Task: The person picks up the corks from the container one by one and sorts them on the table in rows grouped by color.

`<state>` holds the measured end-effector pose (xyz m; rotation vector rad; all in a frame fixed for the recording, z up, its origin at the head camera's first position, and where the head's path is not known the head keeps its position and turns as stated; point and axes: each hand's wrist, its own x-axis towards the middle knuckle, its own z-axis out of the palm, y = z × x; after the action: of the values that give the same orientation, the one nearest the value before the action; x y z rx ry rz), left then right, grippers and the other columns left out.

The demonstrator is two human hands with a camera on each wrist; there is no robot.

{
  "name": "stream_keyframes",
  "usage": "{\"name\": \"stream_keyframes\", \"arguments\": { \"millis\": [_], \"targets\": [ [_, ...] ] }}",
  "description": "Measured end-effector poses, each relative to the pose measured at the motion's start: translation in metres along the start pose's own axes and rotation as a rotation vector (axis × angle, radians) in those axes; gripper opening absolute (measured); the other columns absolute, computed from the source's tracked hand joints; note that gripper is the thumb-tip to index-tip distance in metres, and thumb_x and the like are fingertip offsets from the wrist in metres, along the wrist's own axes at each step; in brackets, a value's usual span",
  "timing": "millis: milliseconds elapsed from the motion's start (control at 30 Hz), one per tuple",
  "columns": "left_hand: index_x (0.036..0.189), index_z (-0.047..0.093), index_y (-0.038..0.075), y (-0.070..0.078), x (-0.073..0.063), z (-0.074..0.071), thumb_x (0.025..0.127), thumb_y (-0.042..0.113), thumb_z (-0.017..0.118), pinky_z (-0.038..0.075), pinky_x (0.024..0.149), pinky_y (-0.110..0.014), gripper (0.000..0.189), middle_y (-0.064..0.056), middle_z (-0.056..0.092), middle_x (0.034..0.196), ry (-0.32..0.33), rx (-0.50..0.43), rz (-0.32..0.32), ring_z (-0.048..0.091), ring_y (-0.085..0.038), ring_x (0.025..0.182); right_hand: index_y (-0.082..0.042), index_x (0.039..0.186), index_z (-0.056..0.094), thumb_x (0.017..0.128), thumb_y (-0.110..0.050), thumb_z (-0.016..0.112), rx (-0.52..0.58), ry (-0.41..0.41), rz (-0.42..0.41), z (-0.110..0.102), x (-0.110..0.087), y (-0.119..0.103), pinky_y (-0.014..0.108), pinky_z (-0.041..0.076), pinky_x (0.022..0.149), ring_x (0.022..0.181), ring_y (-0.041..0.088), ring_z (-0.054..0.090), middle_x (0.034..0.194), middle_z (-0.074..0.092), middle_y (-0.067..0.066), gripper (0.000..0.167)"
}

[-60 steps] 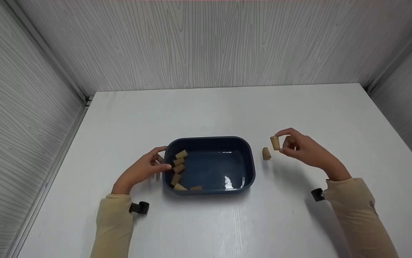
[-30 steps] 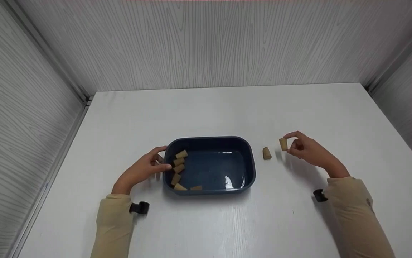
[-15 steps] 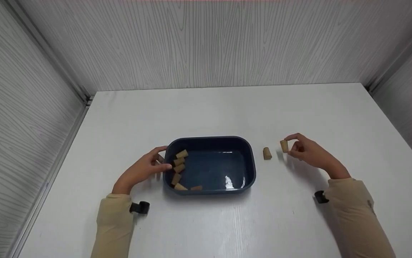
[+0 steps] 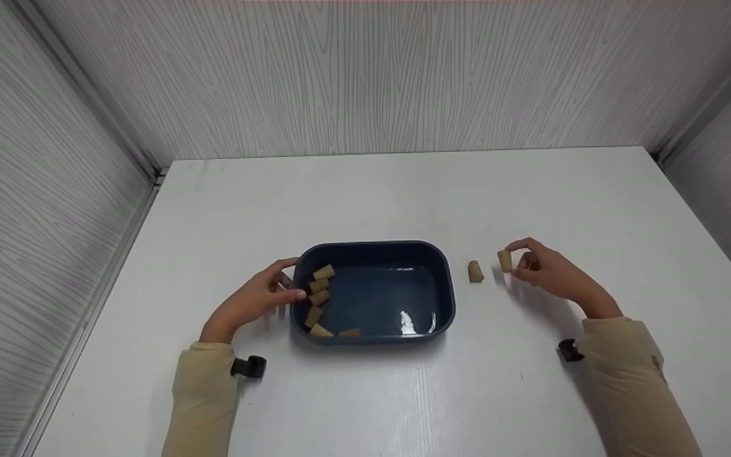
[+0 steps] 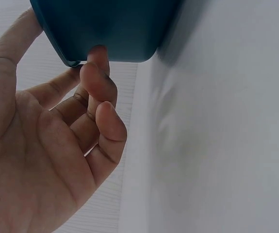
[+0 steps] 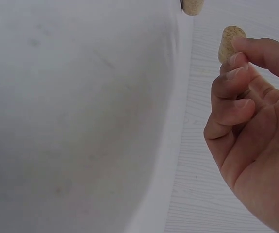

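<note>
A dark blue rectangular basin (image 4: pixel 378 341) with rounded corners stands mid-table in the head view. My left hand (image 4: pixel 248 303) grips its left side, thumb at the rim; in the left wrist view the other fingers bend beside the blue wall (image 5: pixel 105 29). Several tapered corks (image 4: pixel 314 316) lie inside along the left wall and near corner. Right of the basin, my right hand (image 4: pixel 552 273) pinches one cork (image 4: pixel 505 261) between thumb and index finger, held roughly upright above the table. Another cork (image 4: pixel 476 271) lies on the table between that hand and the basin.
The white tabletop (image 4: pixel 378 406) surrounds the basin. Pale wood-grain panels close off the back (image 4: pixel 365 82) and both sides. A black strap piece (image 4: pixel 251 367) sticks out from the left cuff, with another (image 4: pixel 570 350) at the right cuff.
Over two seconds my right hand has drawn a little to the right and nearer, carrying its cork away from the loose cork. My left hand and the basin stay nearly still.
</note>
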<state>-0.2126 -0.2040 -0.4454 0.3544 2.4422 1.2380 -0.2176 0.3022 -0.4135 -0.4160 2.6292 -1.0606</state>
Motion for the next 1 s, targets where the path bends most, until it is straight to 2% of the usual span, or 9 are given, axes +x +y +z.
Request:
{"name": "stream_keyframes", "arguments": {
  "millis": [233, 567, 733, 1000],
  "targets": [
    [0.15, 0.034, 0.018, 0.001, 0.0, 0.0, 0.09, 0.038, 0.067, 0.043, 0.067, -0.032, 0.071, -0.011, 0.057, 0.107, -0.005, -0.002, -0.007, 0.05, -0.018, 0.079, -0.007, 0.133, 0.045, 0.096, -0.01, 0.057, 0.001, 0.003, 0.002, 0.005, 0.01, 0.032, 0.023, 0.04, 0.063, 0.066, 0.007, 0.046, 0.083, 0.056, 0.006, 0.039],
    [0.15, 0.033, 0.017, -0.001, 0.002, -0.001, 0.091, 0.038, 0.066, 0.043, 0.067, -0.033, 0.071, -0.013, 0.056, 0.108, -0.012, -0.005, 0.001, 0.051, -0.019, 0.08, -0.008, 0.132, 0.046, 0.096, -0.012, 0.056, -0.007, -0.013, 0.02, 0.004, 0.011, 0.033, 0.024, 0.041, 0.064, 0.069, 0.009, 0.048, 0.084, 0.057, 0.006, 0.038],
    [0.15, 0.034, 0.021, -0.002, 0.004, -0.001, 0.09, 0.041, 0.067, 0.044, 0.068, -0.033, 0.071, -0.012, 0.057, 0.109, -0.001, 0.004, -0.015, 0.053, -0.02, 0.083, -0.009, 0.132, 0.047, 0.095, -0.012, 0.055, -0.036, -0.016, 0.033, 0.003, 0.015, 0.032, 0.025, 0.042, 0.064, 0.071, 0.012, 0.049, 0.087, 0.058, 0.008, 0.038],
    [0.15, 0.033, 0.019, 0.0, 0.002, 0.0, 0.089, 0.042, 0.067, 0.043, 0.068, -0.032, 0.073, -0.011, 0.058, 0.107, -0.001, 0.014, -0.005, 0.053, -0.019, 0.082, -0.008, 0.132, 0.047, 0.094, -0.009, 0.055, -0.094, -0.029, 0.049, 0.006, 0.019, 0.037, 0.028, 0.042, 0.067, 0.076, 0.017, 0.049, 0.092, 0.059, 0.01, 0.039]
  ]
}}
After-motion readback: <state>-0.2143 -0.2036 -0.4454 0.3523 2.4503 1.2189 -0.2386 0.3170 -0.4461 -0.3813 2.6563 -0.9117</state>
